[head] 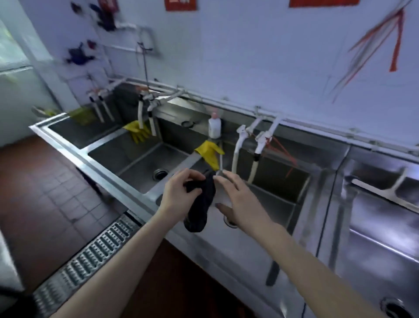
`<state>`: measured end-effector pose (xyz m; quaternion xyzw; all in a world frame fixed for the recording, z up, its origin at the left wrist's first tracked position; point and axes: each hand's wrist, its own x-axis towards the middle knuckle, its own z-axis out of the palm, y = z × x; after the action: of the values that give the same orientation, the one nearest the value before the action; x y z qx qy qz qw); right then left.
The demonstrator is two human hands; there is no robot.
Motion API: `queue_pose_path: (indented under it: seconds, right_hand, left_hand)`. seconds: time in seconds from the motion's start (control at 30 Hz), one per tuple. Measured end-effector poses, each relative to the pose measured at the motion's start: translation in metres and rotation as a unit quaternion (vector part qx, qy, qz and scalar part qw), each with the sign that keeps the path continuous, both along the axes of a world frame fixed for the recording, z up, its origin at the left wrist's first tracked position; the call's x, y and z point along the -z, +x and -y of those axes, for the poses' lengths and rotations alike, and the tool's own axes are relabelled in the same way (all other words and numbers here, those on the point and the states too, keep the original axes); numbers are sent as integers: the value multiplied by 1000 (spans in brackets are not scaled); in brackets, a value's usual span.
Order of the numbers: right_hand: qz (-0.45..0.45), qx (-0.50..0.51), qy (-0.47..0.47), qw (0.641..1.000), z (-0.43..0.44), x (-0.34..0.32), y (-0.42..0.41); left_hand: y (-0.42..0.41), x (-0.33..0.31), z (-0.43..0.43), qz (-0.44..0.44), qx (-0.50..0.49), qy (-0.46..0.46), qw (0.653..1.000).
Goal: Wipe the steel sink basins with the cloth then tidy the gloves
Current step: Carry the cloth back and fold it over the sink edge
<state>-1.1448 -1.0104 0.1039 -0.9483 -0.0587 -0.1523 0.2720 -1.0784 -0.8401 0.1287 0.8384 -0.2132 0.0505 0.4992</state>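
Writing: two red signs, one (180,4) at 12 o'clock and one (323,2) at 1 o'clock on the wall, both cut off by the top edge — nothing on them can be read. The white bottle (214,126) shows no legible label.
Cloth: dark (200,199), nearly black, limp and crumpled; it hangs from the hands above the front rim of the sink, at the middle of the view, its lower end bunched into a rounded lump.
Left hand: (179,189) fingers curled shut around the upper part of the cloth, thumb pressed against it.
Right hand: (235,199) fingers spread and loose, fingertips touching the cloth's top edge, thumb held apart below — not closed on anything.
Near glove: yellow rubber (209,153), draped over the divider between two basins, just beyond the hands at 12 o'clock.
Far glove: yellow (137,131), hanging over the next divider at 10 o'clock, fingers pointing down.
Middle basin: steel (136,156), at 10 o'clock of the hands; round drain (160,173) in its floor, otherwise bare steel.
Right basin: (278,193) beneath the right hand; two white tap hoses (235,156) hang into it, and a drain (230,221) shows partly under the wrist.
Far-left basin: (84,131) at 10 o'clock; blurred, a greenish thing (82,115) at its back edge.
Bottle: white with a pink top, upright on the back ledge at 12 o'clock.
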Motion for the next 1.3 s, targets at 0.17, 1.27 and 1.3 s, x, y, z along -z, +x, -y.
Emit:
queue_pose_path:
  seconds: [0.17, 1.27, 1.3]
  right_hand:
    - [36, -76, -63, 995, -55, -28, 110]
    - [-6, -273, -5, 962, -471, -86, 618]
    - [-9, -268, -9, 963, -479, -85, 636]
  left_hand:
    - [61, -30, -58, 2, -49, -26, 998]
    - [497, -58, -484, 7, -223, 105, 969]
    - [516, -56, -493, 5, -220, 104, 970]
